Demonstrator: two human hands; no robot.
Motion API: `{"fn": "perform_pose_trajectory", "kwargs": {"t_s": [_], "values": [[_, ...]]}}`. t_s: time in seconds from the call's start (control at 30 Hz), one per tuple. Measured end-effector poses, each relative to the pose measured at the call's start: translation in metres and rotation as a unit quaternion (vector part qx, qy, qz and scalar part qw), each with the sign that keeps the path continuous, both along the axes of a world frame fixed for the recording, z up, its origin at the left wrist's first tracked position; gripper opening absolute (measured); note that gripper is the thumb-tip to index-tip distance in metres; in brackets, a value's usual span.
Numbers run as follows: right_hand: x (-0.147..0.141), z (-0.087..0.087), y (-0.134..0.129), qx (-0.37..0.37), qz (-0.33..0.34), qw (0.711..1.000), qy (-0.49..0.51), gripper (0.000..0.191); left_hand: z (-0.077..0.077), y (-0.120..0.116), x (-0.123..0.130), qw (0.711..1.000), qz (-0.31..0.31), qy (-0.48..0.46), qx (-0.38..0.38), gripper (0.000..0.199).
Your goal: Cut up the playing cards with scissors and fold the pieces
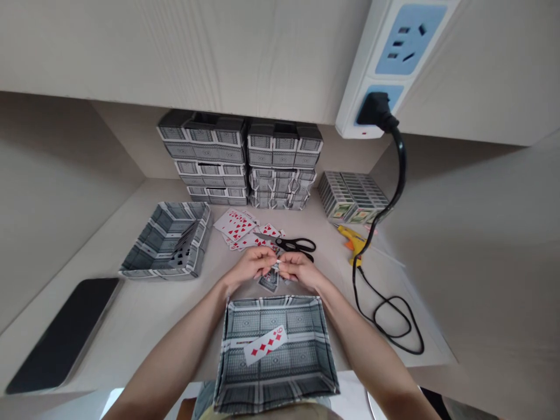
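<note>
Fingertips together, my left hand (251, 265) and my right hand (301, 271) pinch a small white piece (277, 264) between them; fingers cover most of it, so its kind is unclear. Just below them a grey patterned playing card (268, 281) lies face down on the table. Black-handled scissors (292, 242) rest right behind my hands, their blades over a spread of red-suited playing cards (236, 226). Nearest my body, between my forearms, is an open box made of playing cards (301, 354), with a cut strip of a diamond card (265, 345) inside.
Another card box (201, 233) with loose cards inside stands at left, near a black phone-like slab (65, 332). Stacked card boxes (212, 153) and packs of cards (354, 195) line the back. A yellow glue gun (352, 242) lies right, beside a looping black cord (400, 175) from a power strip (371, 64).
</note>
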State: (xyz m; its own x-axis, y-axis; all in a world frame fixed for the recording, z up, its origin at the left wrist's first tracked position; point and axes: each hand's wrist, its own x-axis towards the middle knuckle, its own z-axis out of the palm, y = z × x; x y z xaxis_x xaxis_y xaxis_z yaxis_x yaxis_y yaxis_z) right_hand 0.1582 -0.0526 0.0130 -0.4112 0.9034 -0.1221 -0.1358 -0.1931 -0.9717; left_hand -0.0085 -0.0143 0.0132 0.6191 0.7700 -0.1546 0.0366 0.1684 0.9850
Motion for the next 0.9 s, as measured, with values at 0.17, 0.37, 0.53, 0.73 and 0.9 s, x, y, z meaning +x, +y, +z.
{"fn": "perform_pose_trajectory", "kwargs": {"t_s": [0.17,0.37,0.53,0.73,0.9], "values": [[-0.001,0.005,0.001,0.013,-0.010,0.999,-0.030,0.029,0.005,0.002,-0.005,0.999,-0.041,0.025,-0.005,0.035],[0.004,0.011,-0.001,-0.009,0.056,0.998,-0.025,0.029,0.005,-0.003,0.000,0.997,-0.068,0.008,0.025,0.044],[-0.002,0.007,-0.005,-0.017,0.077,0.993,0.093,0.031,0.003,-0.009,0.007,0.993,-0.049,-0.090,-0.061,0.044],[-0.011,0.006,-0.004,-0.059,0.026,0.988,0.142,0.030,-0.001,-0.006,0.012,0.984,-0.015,-0.149,-0.096,0.046],[0.000,0.012,-0.001,-0.091,0.011,0.986,0.142,0.032,0.000,-0.001,0.014,0.996,0.047,-0.074,0.004,0.041]]}}
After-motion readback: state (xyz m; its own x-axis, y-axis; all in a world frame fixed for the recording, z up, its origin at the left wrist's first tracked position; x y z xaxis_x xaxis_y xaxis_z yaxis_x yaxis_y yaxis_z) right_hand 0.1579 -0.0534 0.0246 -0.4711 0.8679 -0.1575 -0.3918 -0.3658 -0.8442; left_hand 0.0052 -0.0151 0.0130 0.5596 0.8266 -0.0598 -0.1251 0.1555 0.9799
